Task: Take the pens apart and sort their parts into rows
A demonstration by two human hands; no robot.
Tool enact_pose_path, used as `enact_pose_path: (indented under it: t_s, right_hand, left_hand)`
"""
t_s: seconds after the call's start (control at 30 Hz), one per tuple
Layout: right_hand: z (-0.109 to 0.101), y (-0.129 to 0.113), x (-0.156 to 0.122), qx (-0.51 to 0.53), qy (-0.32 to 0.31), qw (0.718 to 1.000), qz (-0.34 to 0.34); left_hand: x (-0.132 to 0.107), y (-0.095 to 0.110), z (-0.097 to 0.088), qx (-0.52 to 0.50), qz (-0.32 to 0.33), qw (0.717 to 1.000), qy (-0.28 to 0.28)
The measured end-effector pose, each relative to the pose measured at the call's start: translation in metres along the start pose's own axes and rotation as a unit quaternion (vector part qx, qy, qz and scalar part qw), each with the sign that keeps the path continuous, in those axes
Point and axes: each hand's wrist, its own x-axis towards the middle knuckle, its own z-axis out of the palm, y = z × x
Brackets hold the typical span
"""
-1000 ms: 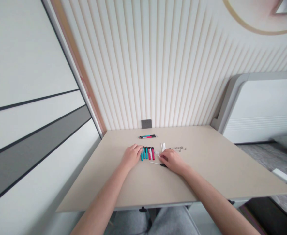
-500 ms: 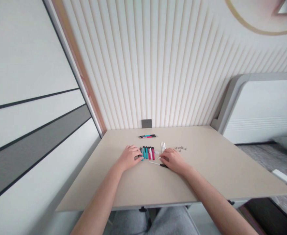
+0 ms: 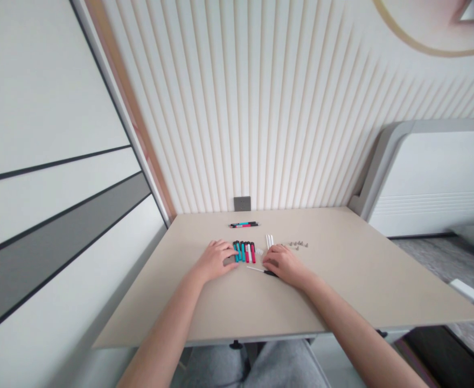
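My left hand [image 3: 216, 261] rests at the left end of a row of pen barrels, thumb and forefinger spread apart beside a teal pen barrel [image 3: 237, 252]. Other teal barrels, a red pen barrel [image 3: 253, 253] and a white one stand side by side in that row. On the other side, my right hand [image 3: 284, 262] lies on the table with its fingers curled in; what they hold, if anything, is hidden. A thin screwdriver [image 3: 257, 269] with a black handle reaches partly under it. Small clear pieces [image 3: 259, 251] lie between the row and this hand.
White sticks [image 3: 270, 240] lie just behind my right hand. Several small metallic pieces [image 3: 298, 244] are scattered to its right. Two assembled pens [image 3: 244, 224] lie farther back on the beige table [image 3: 342, 285]. A ribbed wall [image 3: 261, 108] with a dark socket [image 3: 242, 203] closes off the back.
The leftmost teal barrel has come into line with the row, and my left fingers have opened away from it. A white tip at my right fingertips no longer shows.
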Motion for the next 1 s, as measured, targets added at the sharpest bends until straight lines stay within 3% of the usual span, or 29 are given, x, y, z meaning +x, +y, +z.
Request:
enact_pose_path:
  t_s: [0.2,0.53,0.77,1.0]
  right_hand:
    - [0.003,0.005,0.001,0.026,0.004,1.000,-0.004]
    - [0.009,0.016,0.002,0.037,0.077,0.996,0.028]
    - [0.012,0.017,0.004,0.049,0.104,0.988,0.102]
    - [0.017,0.020,0.006,0.040,0.101,0.991,0.083]
  left_hand:
    - [0.000,-0.001,0.001,0.023,-0.005,1.000,0.003]
    - [0.000,0.000,0.000,0.034,-0.017,0.999,0.007]
    - [-0.005,-0.008,-0.002,0.018,-0.065,0.997,0.026]
    - [-0.009,-0.019,0.003,0.002,-0.101,0.995,0.003]
